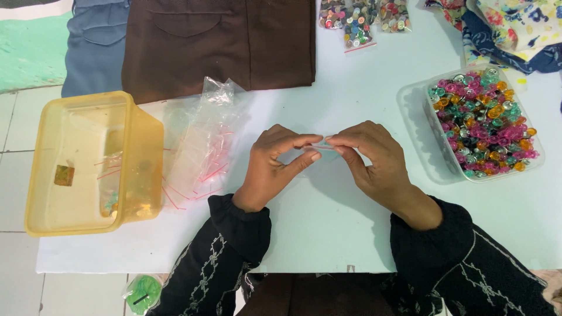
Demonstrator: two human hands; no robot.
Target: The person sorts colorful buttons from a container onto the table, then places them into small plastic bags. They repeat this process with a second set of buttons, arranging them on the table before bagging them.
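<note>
On a white table (pixel 328 228), with folded brown cloth (pixel 222 41) at the far edge, 2 hands meet at the middle. The left hand (pixel 275 167) and the right hand (pixel 372 161) both pinch a small clear bag (pixel 324 147) between thumb and fingertips, wrists resting low. A yellow tub (pixel 93 164) stands left, a tray of coloured buttons (pixel 483 123) right.

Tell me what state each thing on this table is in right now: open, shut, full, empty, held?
left hand: pinching one end of the small clear bag
right hand: pinching the other end
small clear bag: held between both hands above the table; contents too small to tell
yellow tub: lidless, nearly empty
clear tray of coloured buttons: lidless, full
pile of clear zip bags: lying flat, empty
brown garment: folded flat
</note>
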